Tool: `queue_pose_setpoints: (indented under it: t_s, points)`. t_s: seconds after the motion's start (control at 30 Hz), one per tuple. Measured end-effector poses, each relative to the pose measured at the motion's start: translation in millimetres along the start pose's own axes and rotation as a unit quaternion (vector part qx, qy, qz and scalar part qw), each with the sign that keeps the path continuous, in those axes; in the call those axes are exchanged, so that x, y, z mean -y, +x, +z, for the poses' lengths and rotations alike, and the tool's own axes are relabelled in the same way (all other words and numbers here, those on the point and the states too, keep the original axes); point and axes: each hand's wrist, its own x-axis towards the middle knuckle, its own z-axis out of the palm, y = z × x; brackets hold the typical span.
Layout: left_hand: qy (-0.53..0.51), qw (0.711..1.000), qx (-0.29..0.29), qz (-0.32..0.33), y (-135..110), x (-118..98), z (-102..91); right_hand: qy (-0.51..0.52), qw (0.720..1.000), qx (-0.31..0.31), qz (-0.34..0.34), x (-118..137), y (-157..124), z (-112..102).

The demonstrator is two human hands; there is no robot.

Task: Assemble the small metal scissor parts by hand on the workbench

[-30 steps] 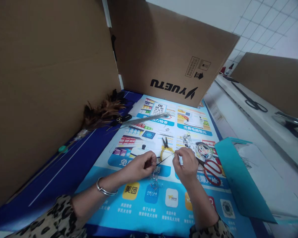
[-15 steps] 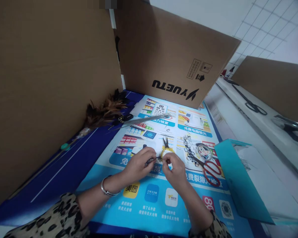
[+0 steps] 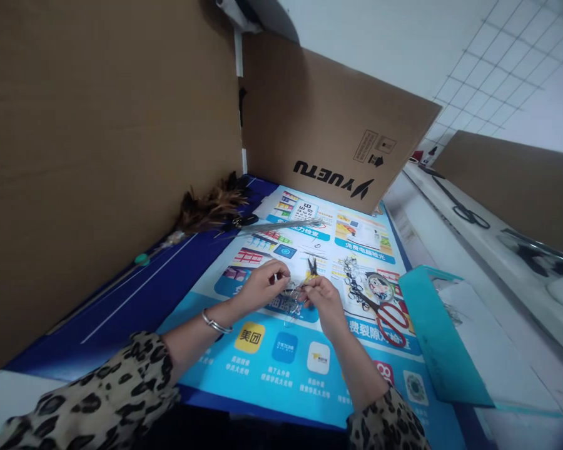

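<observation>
My left hand (image 3: 264,285) is curled, thumb and forefinger together in a pinch over the printed sheet; whatever sits between its fingertips is too small to make out. Facing it, my right hand (image 3: 326,304) pinches something thin and dark that I cannot name. Between and just below the hands lies a small tangle of thin wire pieces (image 3: 289,307). Behind my right fingers rest small pliers (image 3: 312,267) with yellow handles, partly covered by that hand. Right of them is a row of small dark rings (image 3: 351,275).
Scissors with red handles (image 3: 392,322) lie beside a round picture tin (image 3: 379,286). A teal folder (image 3: 443,337) is at the right. Long thin rods (image 3: 286,225) and brown feathers (image 3: 211,207) lie farther back. Cardboard panels (image 3: 328,119) stand behind and at the left.
My hands have drawn slightly apart, and the dark piece that spanned between them no longer joins both. More of the wire tangle shows below. The camera view has shifted a little.
</observation>
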Motion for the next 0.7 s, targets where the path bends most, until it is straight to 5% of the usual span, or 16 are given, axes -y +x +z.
queue_pose_setpoints:
  t_s: [0.2, 0.7]
  points:
    - [0.023, 0.998, 0.047, 0.04, -6.2, 0.3, 2.1, 0.021, 1.0, -0.007, -0.011, -1.6, -0.9, -1.3]
    - [0.108, 0.99, 0.034, 0.08, -11.2, 17.7, 15.3, 0.031, 0.997, 0.003, -0.065, -5.4, -6.7, 13.5]
